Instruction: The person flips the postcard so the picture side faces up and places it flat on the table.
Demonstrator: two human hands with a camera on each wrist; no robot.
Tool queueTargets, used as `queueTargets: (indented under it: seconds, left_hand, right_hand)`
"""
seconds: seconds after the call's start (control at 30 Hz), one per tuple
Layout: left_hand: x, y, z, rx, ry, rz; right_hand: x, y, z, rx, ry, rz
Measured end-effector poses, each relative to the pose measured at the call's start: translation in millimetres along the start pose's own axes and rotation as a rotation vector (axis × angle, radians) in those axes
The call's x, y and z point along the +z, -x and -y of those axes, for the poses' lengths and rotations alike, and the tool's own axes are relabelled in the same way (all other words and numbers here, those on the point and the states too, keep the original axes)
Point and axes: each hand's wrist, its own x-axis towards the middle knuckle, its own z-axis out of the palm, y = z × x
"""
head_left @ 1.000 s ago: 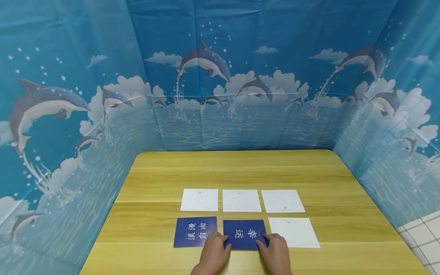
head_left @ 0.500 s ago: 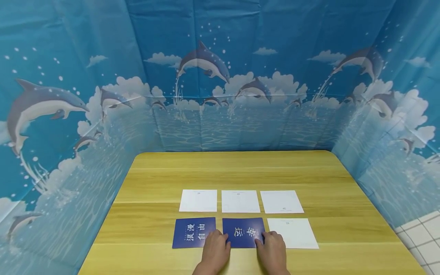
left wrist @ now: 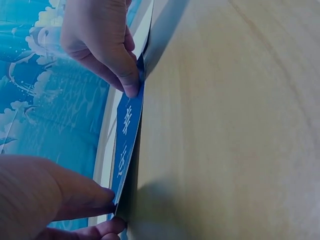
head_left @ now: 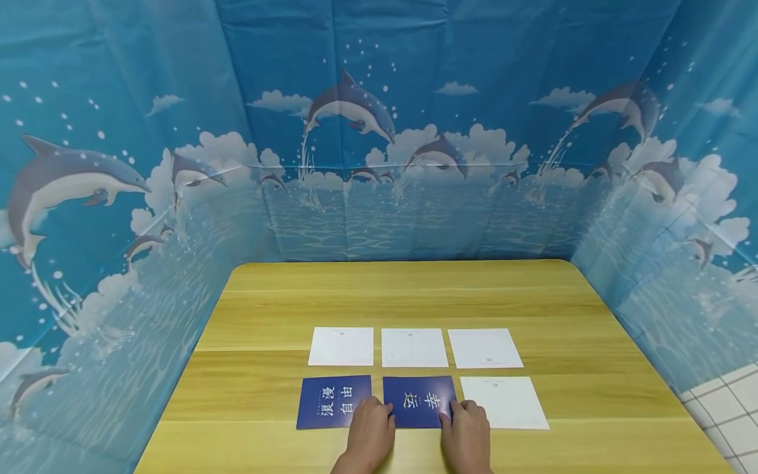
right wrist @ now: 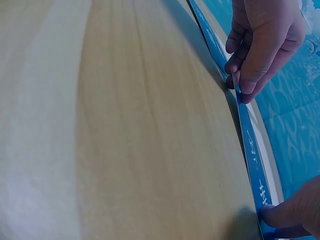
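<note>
A dark blue card with white characters lies in the middle of the near row on the table. At its left side, my left hand pinches the edge between thumb and fingers, as the left wrist view shows at the bottom left. My right hand holds the opposite edge, thumb on the printed face; its other fingertips are partly hidden. Seen from the right wrist, the blue card is almost edge-on. Left of it lies another blue card, partly covered by my left hand. A white card lies to the right.
Farther back, three white cards form a row: the left white card, the middle white card and the right white card. The wooden table is bordered by a dolphin-print curtain at the back and sides.
The middle blue card has slid slightly away from me, its far edge now nearly level with its neighbours. Both hands have kept hold of it. In the last half second little has moved.
</note>
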Motion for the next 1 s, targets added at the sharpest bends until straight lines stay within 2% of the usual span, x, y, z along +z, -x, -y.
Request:
queueTargets:
  seconds: [0.27,0.6,0.83,1.0]
  left_hand:
    - [1.9,1.4,0.7,0.011,-0.017,-0.004]
    - [0.9,-1.9,-2.8,-0.035,0.007,0.002]
    - [1.8,-2.0,-3.6,-0.075,0.037,0.0]
    - [2.3,-1.9,-3.6,-0.073,0.035,-0.001]
  right_hand:
    - [0.6,2.7,1.4,0.05,0.005,0.06]
    - [0.9,0.2,3.1,0.081,0.031,0.116]
    - [1.1,1.4,3.2,0.061,0.013,0.091]
    - [-0.1,1.6,2.7,0.041,0.007,0.075]
